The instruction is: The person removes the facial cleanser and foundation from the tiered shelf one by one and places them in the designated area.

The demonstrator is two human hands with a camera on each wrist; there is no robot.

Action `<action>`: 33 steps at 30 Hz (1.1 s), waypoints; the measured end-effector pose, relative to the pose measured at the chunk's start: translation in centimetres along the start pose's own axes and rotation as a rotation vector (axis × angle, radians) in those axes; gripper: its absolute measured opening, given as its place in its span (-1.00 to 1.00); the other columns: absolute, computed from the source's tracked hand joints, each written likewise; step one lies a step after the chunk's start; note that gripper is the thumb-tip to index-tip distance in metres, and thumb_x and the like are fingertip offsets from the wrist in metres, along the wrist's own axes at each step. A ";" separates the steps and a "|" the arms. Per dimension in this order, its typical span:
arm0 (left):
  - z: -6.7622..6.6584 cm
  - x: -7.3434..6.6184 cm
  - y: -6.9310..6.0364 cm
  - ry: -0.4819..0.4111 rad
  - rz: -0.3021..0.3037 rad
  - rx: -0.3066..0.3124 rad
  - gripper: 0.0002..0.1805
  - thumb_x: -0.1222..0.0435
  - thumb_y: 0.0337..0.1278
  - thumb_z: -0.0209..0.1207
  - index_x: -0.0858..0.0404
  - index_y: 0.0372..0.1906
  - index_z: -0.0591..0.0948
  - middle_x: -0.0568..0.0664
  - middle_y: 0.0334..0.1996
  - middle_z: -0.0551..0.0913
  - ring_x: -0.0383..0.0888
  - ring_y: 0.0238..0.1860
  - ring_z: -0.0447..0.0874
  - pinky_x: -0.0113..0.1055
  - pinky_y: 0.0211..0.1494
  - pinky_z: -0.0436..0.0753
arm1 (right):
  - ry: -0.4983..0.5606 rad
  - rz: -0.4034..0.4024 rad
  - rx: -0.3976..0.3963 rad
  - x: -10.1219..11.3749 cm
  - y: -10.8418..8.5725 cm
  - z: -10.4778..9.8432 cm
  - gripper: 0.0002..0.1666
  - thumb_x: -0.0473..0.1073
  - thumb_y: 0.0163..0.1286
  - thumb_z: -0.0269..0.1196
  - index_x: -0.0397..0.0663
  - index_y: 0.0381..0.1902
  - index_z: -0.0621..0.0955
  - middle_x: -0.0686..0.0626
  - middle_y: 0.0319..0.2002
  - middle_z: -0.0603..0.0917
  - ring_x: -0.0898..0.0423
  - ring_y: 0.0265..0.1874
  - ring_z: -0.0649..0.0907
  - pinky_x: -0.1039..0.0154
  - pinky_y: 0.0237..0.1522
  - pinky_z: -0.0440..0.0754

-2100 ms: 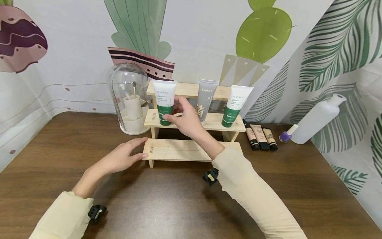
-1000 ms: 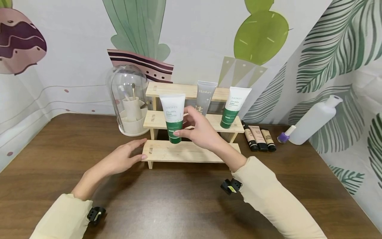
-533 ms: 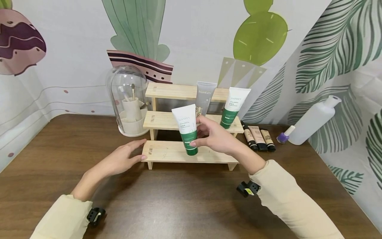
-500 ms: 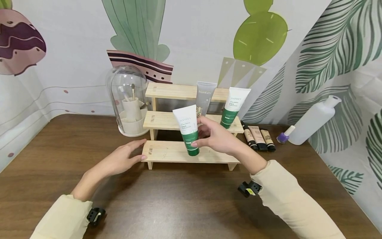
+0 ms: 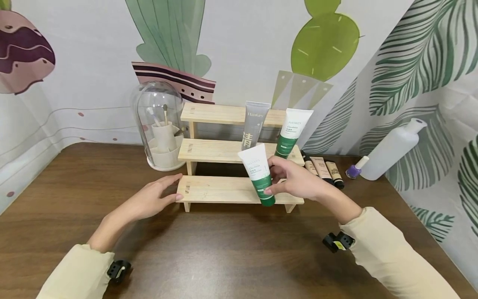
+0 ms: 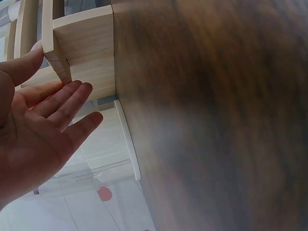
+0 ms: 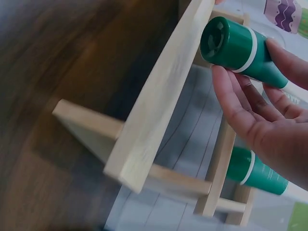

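Observation:
My right hand (image 5: 298, 178) pinches a white-and-green squeeze tube (image 5: 259, 174) near its green cap, thumb in front and fingers behind. The tube tilts, its white end leaning left, and in the head view it overlaps the right part of the lowest step. The right wrist view shows the cap (image 7: 228, 43) apart from the step. My left hand (image 5: 149, 199) holds the left end of that lowest step of the wooden rack (image 5: 216, 189), thumb at its front edge, index finger at the back corner. On the middle step stand a grey tube (image 5: 255, 122) and another white-and-green tube (image 5: 293, 131).
A clear dome (image 5: 158, 120) over a brush holder stands left of the rack. At right are several small cosmetic tubes (image 5: 321, 168), a purple nail polish bottle (image 5: 356, 168) and a leaning white bottle (image 5: 393, 149). A patterned cloth (image 5: 246, 54) hangs behind.
My right hand has lifted the white-and-green tube off the left of the middle step and carried it right, forward and down, tilting it. My left hand stays on the rack.

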State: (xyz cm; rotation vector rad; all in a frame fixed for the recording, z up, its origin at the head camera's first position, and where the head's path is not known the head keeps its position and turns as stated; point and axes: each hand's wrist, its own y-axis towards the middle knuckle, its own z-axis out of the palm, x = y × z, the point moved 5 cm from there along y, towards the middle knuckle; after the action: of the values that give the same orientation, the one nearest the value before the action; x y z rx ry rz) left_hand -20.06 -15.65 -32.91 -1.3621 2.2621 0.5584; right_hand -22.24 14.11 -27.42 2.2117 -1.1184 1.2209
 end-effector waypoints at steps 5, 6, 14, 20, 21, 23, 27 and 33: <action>0.0 0.0 0.0 -0.002 -0.007 0.005 -0.38 0.24 0.18 0.14 0.50 0.25 0.26 0.36 0.15 0.36 0.23 0.17 0.32 0.10 0.15 0.30 | -0.015 0.013 -0.005 -1.1 -1.2 -0.8 -0.51 -0.43 0.04 0.33 -0.29 -0.06 0.41 -0.14 -0.22 0.63 -0.03 -0.29 0.58 0.09 -0.17 0.52; 0.0 0.0 0.0 -0.004 -0.007 0.006 -0.37 0.23 0.19 0.13 0.50 0.25 0.26 0.37 0.16 0.36 0.23 0.17 0.32 0.10 0.15 0.30 | -0.017 0.019 -0.007 -1.3 -1.5 -0.9 -0.50 -0.43 0.04 0.33 -0.29 -0.05 0.41 -0.14 -0.21 0.63 -0.03 -0.29 0.58 0.10 -0.18 0.52; 0.0 0.1 0.0 -0.004 -0.003 0.007 -0.37 0.21 0.19 0.13 0.50 0.25 0.26 0.37 0.16 0.35 0.23 0.17 0.31 0.10 0.15 0.30 | 0.027 0.113 -0.009 -3.2 -3.8 -2.2 -0.48 -0.42 0.04 0.32 -0.34 -0.04 0.38 -0.22 -0.21 0.59 -0.07 -0.34 0.58 0.14 -0.30 0.57; 0.0 0.2 0.1 -0.003 0.005 0.004 -0.36 0.20 0.19 0.13 0.51 0.25 0.26 0.37 0.15 0.36 0.23 0.16 0.32 0.10 0.15 0.30 | 0.099 0.169 -0.008 -4.5 -5.9 -3.1 -0.44 -0.39 0.07 0.32 -0.39 -0.01 0.31 -0.28 -0.20 0.56 -0.07 -0.30 0.59 0.07 -0.31 0.61; 0.0 0.2 0.1 -0.004 0.006 0.005 -0.36 0.20 0.19 0.13 0.51 0.25 0.26 0.37 0.16 0.36 0.23 0.17 0.32 0.10 0.15 0.30 | 0.113 0.178 -0.011 -4.7 -6.2 -3.3 -0.43 -0.39 0.07 0.31 -0.41 0.00 0.30 -0.29 -0.20 0.56 -0.07 -0.31 0.59 0.07 -0.32 0.62; 0.0 0.2 0.1 -0.009 0.006 0.006 -0.36 0.20 0.19 0.13 0.51 0.25 0.26 0.37 0.16 0.35 0.23 0.17 0.32 0.10 0.15 0.30 | 0.141 0.197 -0.020 -5.2 -6.9 -3.6 -0.39 -0.38 0.09 0.31 -0.43 0.03 0.27 -0.29 -0.20 0.54 -0.06 -0.30 0.59 0.05 -0.33 0.62; 0.0 0.1 0.1 -0.012 0.008 0.007 -0.36 0.20 0.19 0.13 0.51 0.24 0.26 0.37 0.16 0.35 0.23 0.17 0.32 0.10 0.15 0.30 | 0.155 0.241 -0.054 -6.3 -8.1 -4.3 -0.36 -0.36 0.10 0.32 -0.43 0.05 0.24 -0.30 -0.20 0.53 -0.07 -0.27 0.59 0.03 -0.34 0.63; 0.0 0.1 0.1 -0.007 0.009 0.006 -0.36 0.21 0.19 0.13 0.52 0.24 0.26 0.38 0.15 0.36 0.23 0.17 0.32 0.10 0.15 0.30 | 0.186 0.287 -0.080 -8.2 -10.0 -5.2 -0.34 -0.35 0.10 0.32 -0.43 0.04 0.20 -0.28 -0.26 0.52 -0.10 -0.32 0.61 -0.01 -0.37 0.63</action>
State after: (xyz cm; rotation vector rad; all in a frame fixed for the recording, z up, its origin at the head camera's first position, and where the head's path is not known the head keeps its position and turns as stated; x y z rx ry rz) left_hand -20.17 -15.70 -33.00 -1.3453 2.2635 0.5583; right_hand -19.66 27.32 -30.92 1.8804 -1.4143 1.4350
